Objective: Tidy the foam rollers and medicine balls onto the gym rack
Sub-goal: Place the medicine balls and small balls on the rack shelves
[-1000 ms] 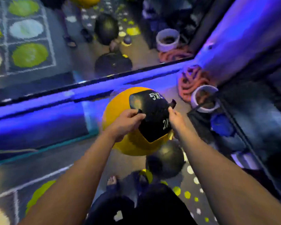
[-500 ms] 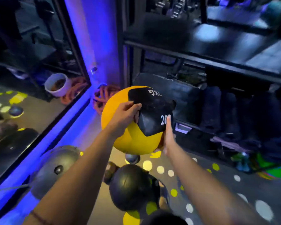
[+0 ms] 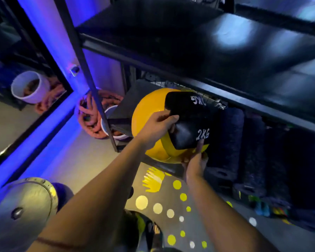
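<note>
At the lower bay of the gym rack [image 3: 180,42]: rack fills 12 to 4 o'clock, black shelves, top one bare where visible. A second back the view faced the mirror wall; half a second back the rack sat further off. So the carry is done and this is placement.

Floor [image 3: 98,160], dotted yellow, runs 6 to 9 o'clock. Grey ball [image 3: 22,211] at 8 o'clock on the floor, well apart from the rack. Probably next in the queue.

Yellow-and-black medicine ball [image 3: 147,110], marked 2KG, dead centre. It is now under the upper shelf's front edge, at the lower board's lip. Resting or carried: cannot tell.

Dark textured cylinders at the ball's 3 o'clock, upright in the same bay, look like foam rollers [image 3: 225,139]. Just beside the ball, so clearance is tight.

Orange rope [image 3: 87,113] and white bucket [image 3: 110,109] at the ball's 9 o'clock, by the rack post.

Left hand [image 3: 156,126] grips the ball's top-left, fingers curled at the black panel's edge. Right hand [image 3: 195,160] has moved from the ball's side to underneath, fingers straight, taking the weight. Next call: slide in, then let go.
</note>
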Motion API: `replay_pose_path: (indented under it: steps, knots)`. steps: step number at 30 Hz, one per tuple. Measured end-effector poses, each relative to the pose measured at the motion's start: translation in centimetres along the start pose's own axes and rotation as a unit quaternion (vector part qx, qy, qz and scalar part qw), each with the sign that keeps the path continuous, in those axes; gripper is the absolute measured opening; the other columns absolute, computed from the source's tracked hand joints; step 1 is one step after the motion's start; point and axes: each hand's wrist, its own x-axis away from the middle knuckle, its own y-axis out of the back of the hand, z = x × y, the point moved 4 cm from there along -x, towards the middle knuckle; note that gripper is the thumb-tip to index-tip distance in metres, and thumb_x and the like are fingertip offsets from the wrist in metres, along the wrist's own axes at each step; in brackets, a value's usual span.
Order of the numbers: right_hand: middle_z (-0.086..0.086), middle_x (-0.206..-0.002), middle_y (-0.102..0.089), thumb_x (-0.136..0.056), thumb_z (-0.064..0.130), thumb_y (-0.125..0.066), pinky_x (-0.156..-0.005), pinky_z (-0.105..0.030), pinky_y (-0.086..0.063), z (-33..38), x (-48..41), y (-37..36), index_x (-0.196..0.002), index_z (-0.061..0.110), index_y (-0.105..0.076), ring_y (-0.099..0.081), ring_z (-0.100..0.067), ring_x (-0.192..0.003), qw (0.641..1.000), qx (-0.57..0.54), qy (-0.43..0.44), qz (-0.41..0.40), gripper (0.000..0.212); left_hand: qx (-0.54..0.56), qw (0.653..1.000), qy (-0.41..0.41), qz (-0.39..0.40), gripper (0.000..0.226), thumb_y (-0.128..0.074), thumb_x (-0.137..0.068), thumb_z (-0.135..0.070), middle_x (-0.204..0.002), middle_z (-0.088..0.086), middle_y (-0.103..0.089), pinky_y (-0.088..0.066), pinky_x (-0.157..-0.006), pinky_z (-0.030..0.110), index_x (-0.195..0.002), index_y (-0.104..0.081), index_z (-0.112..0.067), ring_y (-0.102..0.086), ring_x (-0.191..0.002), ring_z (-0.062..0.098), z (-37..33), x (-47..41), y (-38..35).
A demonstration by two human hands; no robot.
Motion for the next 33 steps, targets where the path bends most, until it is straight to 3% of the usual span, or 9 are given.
replay_pose_path:
  steps: [4, 6, 9, 11, 14, 19, 28, 30, 33]
  knots:
    - [-0.003, -0.13, -0.057, -0.091, 0.057, -0.061, -0.096, -0.044, -0.054, -0.4, -3.7, -1.1, -0.14, 0.027, -0.048, -0.058, -0.028, -0.118, 0.987, 0.157, -0.022, 0.011, 0.059, -0.204, 0.977, 0.062, -0.025, 0.03, -0.052, -0.104, -0.027, -0.084, 0.009, -0.074, -0.053, -0.085, 0.041, -0.081, -0.064, -0.013, -0.07, -0.094, 0.032, 4.6, -3.4, 0.7]
    - [-0.005, -0.14, -0.057, -0.082, 0.062, -0.062, -0.108, -0.05, -0.046, -1.6, -5.0, -1.3, -0.14, 0.029, -0.048, -0.054, -0.03, -0.129, 0.966, 0.254, -0.029, 0.041, 0.069, -0.306, 0.946, 0.107, -0.028, 0.032, -0.05, -0.105, -0.027, -0.094, 0.015, -0.074, -0.051, -0.083, 0.04, -0.09, -0.068, -0.004, -0.067, -0.097, 0.035, 7.8, -3.4, 1.0]
    - [-0.003, -0.148, -0.05, -0.093, 0.048, -0.06, -0.112, -0.048, -0.041, -2.4, -5.5, -1.9, -0.148, 0.023, -0.042, -0.05, -0.029, -0.134, 0.949, 0.304, -0.045, 0.068, 0.062, -0.266, 0.953, 0.133, -0.055, 0.029, -0.052, -0.104, -0.027, -0.08, 0.002, -0.066, -0.041, -0.072, 0.028, -0.091, -0.07, -0.007, -0.063, -0.088, 0.03, 10.8, -2.9, 1.4]
    - [-0.003, -0.151, -0.047, -0.1, 0.04, -0.057, -0.114, -0.042, -0.038, -2.0, -5.4, -2.4, -0.152, 0.02, -0.039, -0.048, -0.026, -0.136, 0.941, 0.329, -0.031, 0.079, 0.059, -0.232, 0.958, 0.162, -0.051, 0.024, -0.054, -0.103, -0.028, -0.105, -0.001, -0.068, -0.039, -0.084, 0.023, -0.114, -0.071, -0.015, -0.062, -0.113, 0.023, 12.8, -2.9, 1.5]
    - [-0.004, -0.155, -0.045, -0.102, 0.037, -0.055, -0.11, -0.036, -0.039, -2.4, -6.1, -2.6, -0.155, 0.02, -0.034, -0.046, -0.026, -0.138, 0.924, 0.368, -0.02, 0.101, 0.06, -0.267, 0.937, 0.223, 0.027, 0.05, -0.051, -0.105, -0.024, -0.155, 0.004, -0.043, -0.033, -0.105, 0.022, -0.154, -0.04, -0.021, -0.039, -0.145, 0.022, 14.9, -2.3, 1.2]
    - [-0.003, -0.16, -0.038, -0.105, 0.033, -0.049, -0.113, -0.038, -0.034, -2.3, -7.2, -2.8, -0.158, 0.02, -0.028, -0.04, -0.026, -0.144, 0.905, 0.407, 0.0, 0.126, 0.058, -0.233, 0.939, 0.252, 0.0, 0.061, -0.052, -0.103, -0.018, -0.163, 0.007, -0.031, -0.033, -0.105, 0.024, -0.159, -0.027, -0.024, -0.033, -0.148, 0.025, 15.9, -2.3, 2.1]
    - [-0.006, -0.159, -0.038, -0.103, 0.039, -0.05, -0.114, -0.044, -0.034, -2.0, -8.4, -4.5, -0.156, 0.024, -0.033, -0.038, -0.032, -0.144, 0.861, 0.489, 0.04, 0.135, 0.058, -0.309, 0.927, 0.211, 0.02, 0.069, -0.057, -0.101, -0.024, -0.168, 0.002, -0.016, -0.027, -0.115, 0.027, -0.16, -0.02, -0.033, -0.028, -0.151, 0.024, 16.0, -1.8, 4.9]
    - [-0.007, -0.158, -0.039, -0.097, 0.049, -0.057, -0.112, -0.044, -0.038, -1.4, -9.7, -6.0, -0.157, 0.023, -0.03, -0.041, -0.034, -0.142, 0.85, 0.505, 0.074, 0.135, 0.071, -0.331, 0.93, 0.158, -0.003, 0.075, -0.06, -0.099, -0.026, -0.169, 0.005, -0.009, -0.036, -0.11, 0.028, -0.16, -0.017, -0.034, -0.033, -0.149, 0.025, 15.5, -3.3, 5.6]
    - [-0.009, -0.166, -0.022, -0.078, 0.064, -0.073, -0.116, -0.045, -0.034, 0.0, -13.0, -8.3, -0.161, 0.022, -0.012, -0.034, -0.034, -0.146, 0.858, 0.491, 0.107, 0.11, 0.111, -0.388, 0.916, 0.065, -0.081, 0.085, -0.06, -0.09, -0.054, -0.168, 0.017, -0.002, -0.03, -0.119, 0.048, -0.16, -0.015, -0.036, -0.007, -0.155, 0.033, 15.4, -7.0, 6.5]
